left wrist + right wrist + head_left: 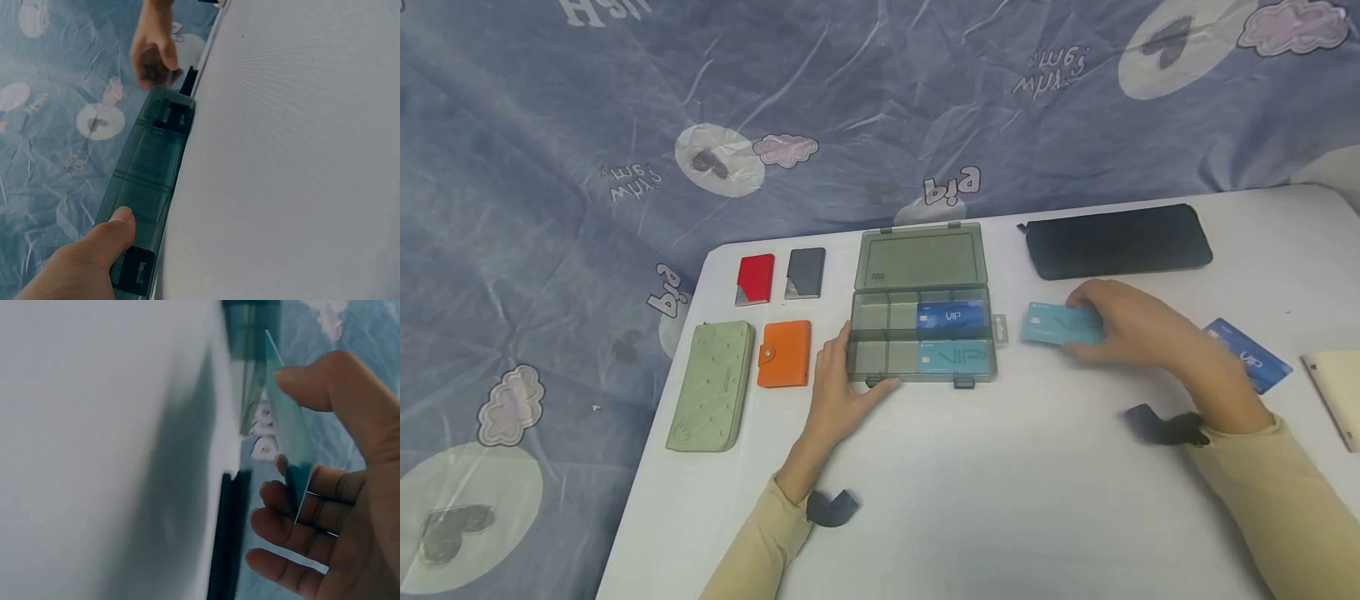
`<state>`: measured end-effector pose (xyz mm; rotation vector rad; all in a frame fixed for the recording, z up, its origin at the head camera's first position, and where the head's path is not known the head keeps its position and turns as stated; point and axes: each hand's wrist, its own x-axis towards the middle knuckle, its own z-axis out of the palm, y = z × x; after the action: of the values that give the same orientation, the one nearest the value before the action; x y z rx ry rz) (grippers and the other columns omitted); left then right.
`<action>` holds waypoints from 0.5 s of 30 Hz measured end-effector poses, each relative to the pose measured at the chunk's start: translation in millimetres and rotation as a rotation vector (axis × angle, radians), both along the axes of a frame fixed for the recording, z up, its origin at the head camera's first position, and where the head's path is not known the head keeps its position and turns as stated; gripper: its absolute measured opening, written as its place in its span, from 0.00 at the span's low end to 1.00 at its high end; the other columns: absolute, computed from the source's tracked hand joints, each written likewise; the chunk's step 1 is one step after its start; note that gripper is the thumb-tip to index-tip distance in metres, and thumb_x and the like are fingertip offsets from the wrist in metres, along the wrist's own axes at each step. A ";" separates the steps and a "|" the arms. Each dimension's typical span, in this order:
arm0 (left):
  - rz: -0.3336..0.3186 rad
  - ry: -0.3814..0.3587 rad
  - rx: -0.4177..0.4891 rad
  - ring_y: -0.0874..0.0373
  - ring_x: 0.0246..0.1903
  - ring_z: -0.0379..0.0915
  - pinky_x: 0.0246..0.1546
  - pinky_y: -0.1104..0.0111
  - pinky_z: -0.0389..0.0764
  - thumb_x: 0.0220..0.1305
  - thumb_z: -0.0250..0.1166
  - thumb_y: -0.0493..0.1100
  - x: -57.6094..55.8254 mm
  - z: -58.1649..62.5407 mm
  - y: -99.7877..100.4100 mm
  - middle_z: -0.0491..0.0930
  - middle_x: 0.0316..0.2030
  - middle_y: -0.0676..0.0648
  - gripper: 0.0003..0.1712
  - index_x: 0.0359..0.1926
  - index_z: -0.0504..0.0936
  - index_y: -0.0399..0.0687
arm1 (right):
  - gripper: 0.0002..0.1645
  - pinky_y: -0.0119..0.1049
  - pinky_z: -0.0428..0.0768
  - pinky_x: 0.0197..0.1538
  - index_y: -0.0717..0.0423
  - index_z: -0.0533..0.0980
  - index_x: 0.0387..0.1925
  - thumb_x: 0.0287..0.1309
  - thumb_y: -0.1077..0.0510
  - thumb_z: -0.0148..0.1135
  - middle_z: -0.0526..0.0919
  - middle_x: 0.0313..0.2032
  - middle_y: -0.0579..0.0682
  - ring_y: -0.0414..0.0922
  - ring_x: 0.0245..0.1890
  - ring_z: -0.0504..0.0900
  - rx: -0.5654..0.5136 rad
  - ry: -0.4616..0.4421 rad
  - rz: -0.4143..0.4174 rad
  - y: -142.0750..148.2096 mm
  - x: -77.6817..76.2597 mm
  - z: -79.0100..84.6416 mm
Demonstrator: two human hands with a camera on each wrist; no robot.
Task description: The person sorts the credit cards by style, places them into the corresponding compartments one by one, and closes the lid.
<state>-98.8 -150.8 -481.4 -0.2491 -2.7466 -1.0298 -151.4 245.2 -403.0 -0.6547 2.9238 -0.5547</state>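
In the head view, a translucent grey-green compartment box [868, 358] lies with its lid [921, 257] folded back. Two cards sit in its right-hand compartments: a dark blue VIP card [950, 317] behind and a light teal VIP card [953, 357] in front. My left hand [833, 396] rests at the box's front left corner, fingers along the side and thumb against the front wall near a latch [139, 270]. To the right of the box, my right hand [1123, 325] pinches another teal card [289, 422] between thumb and fingers, raised off the table.
A dark blue card [1255, 358] lies by my right forearm, with a cream notebook-like item [1337, 396] beyond. A black zip pouch [1120, 242] is behind. On the left are red [756, 279] and grey card cases [805, 273], an orange holder [785, 354] and a green wallet [711, 387].
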 end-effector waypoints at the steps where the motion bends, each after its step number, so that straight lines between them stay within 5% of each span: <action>1: 0.001 0.000 0.001 0.55 0.52 0.59 0.47 0.60 0.67 0.43 0.67 0.69 0.2 0.3 0.0 0.66 0.57 0.47 0.60 0.71 0.50 0.50 | 0.33 0.48 0.72 0.48 0.61 0.73 0.45 0.36 0.50 0.74 0.79 0.40 0.54 0.49 0.39 0.75 -0.013 0.014 0.011 -6.8 0.9 4.4; 6: 0.005 0.003 -0.002 0.56 0.52 0.59 0.47 0.60 0.67 0.43 0.67 0.70 0.8 1.1 -0.1 0.66 0.57 0.47 0.60 0.71 0.50 0.50 | 0.31 0.44 0.70 0.48 0.57 0.73 0.42 0.34 0.49 0.75 0.76 0.37 0.47 0.44 0.38 0.70 -0.107 0.078 0.141 -46.1 3.9 14.7; 11: 0.002 0.002 0.002 0.55 0.52 0.60 0.47 0.60 0.66 0.43 0.68 0.68 1.0 0.9 -0.4 0.66 0.57 0.47 0.60 0.71 0.50 0.50 | 0.31 0.43 0.67 0.53 0.56 0.72 0.42 0.37 0.47 0.73 0.74 0.42 0.46 0.43 0.45 0.68 -0.174 0.126 0.304 -83.4 4.7 7.9; 15: 0.000 0.000 0.003 0.55 0.52 0.60 0.48 0.59 0.67 0.43 0.68 0.68 0.5 0.7 -0.1 0.66 0.57 0.47 0.60 0.72 0.50 0.52 | 0.32 0.43 0.68 0.52 0.57 0.73 0.45 0.41 0.44 0.71 0.74 0.45 0.48 0.46 0.48 0.69 -0.162 0.130 0.339 -103.0 5.5 0.8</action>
<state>-98.4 -150.8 -480.7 -0.2489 -2.7452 -1.0344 -145.9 142.1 -402.2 -1.2177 2.8058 -0.7347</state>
